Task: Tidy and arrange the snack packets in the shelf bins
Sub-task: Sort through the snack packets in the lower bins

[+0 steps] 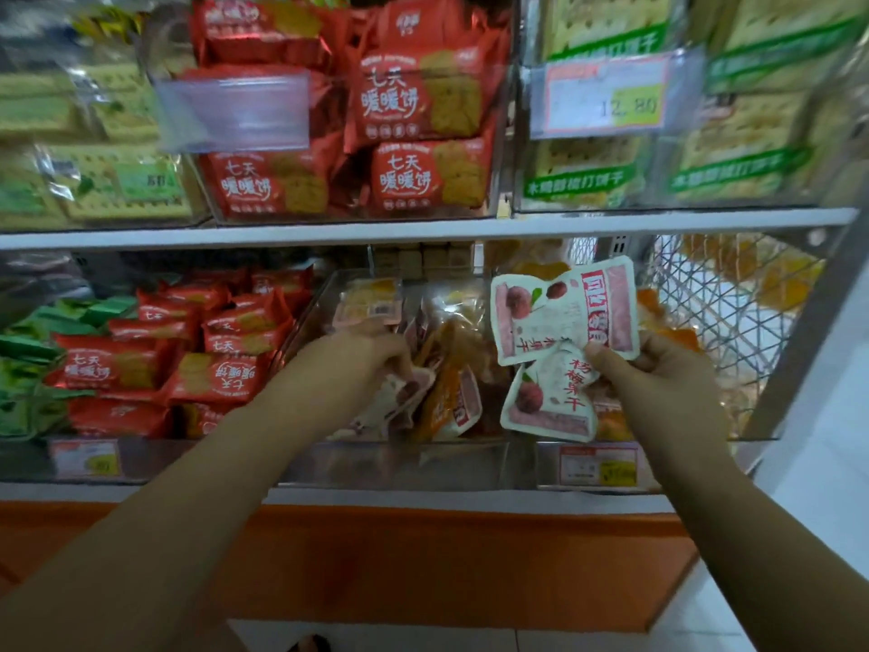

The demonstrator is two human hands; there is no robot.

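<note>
Shop shelving (pixel 423 228), lower row, clear middle bin (pixel 399 456). Left hand (pixel 371 355) reaches forward into bin, palm down, fingers curled round blurred pink-white packet (pixel 399 397). Right hand (pixel 658 383) raised over bin's right end, thumb pinching two pink-white fruit packets (pixel 564 312), one above other. Red biscuit packets (pixel 225 369) in neighbouring left bin.

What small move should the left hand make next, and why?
Probably lift the pink-and-white packet that the left hand grips and add it to the two matching packets pinched in the right hand; it lies mixed among orange packets in the clear bin.
</note>
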